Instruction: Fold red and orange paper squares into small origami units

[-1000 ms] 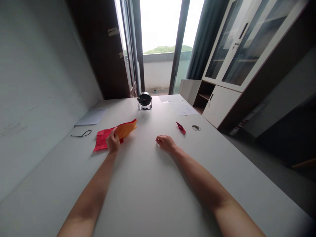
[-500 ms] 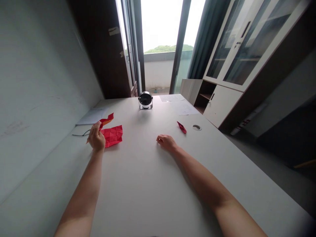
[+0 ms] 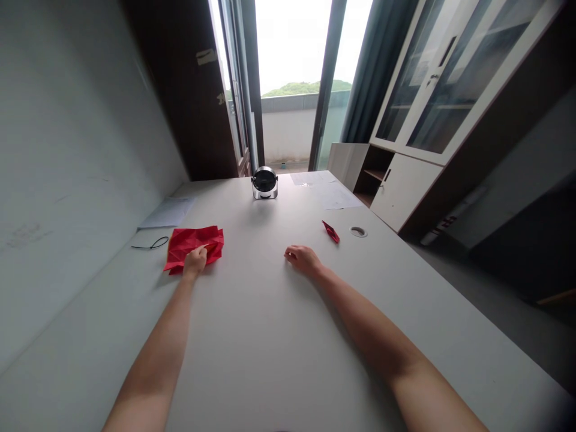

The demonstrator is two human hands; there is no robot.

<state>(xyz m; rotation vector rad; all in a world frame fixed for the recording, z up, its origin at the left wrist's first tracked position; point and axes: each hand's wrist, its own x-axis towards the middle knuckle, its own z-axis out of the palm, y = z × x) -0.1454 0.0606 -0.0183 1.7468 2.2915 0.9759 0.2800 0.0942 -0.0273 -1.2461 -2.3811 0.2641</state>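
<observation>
On the left of the white table (image 3: 261, 312), creased red paper (image 3: 180, 240) lies in what looks like layered sheets, with a bit of orange at its edges. My left hand (image 3: 195, 262) is closed at the front of this paper, fingers pinching a fold where some orange shows. Parts of the paper are hidden beneath the hand. Resting on the table near the middle, my right hand (image 3: 303, 259) has its fingers curled in and nothing visible in them. Beyond it to the right sits a small folded red paper piece (image 3: 331, 232), narrow and pointed at its ends.
A black cord loop (image 3: 150, 245) lies left of the red paper, near a stack of white paper (image 3: 166, 213). At the far edge stands a round silver-and-black device (image 3: 265, 183). White sheets (image 3: 342, 197) and a round cable hole (image 3: 359, 231) are at right.
My left hand has moved right and toward me. The raised red and orange paper has come down flat over the other creased paper. My right hand has stayed in place.
</observation>
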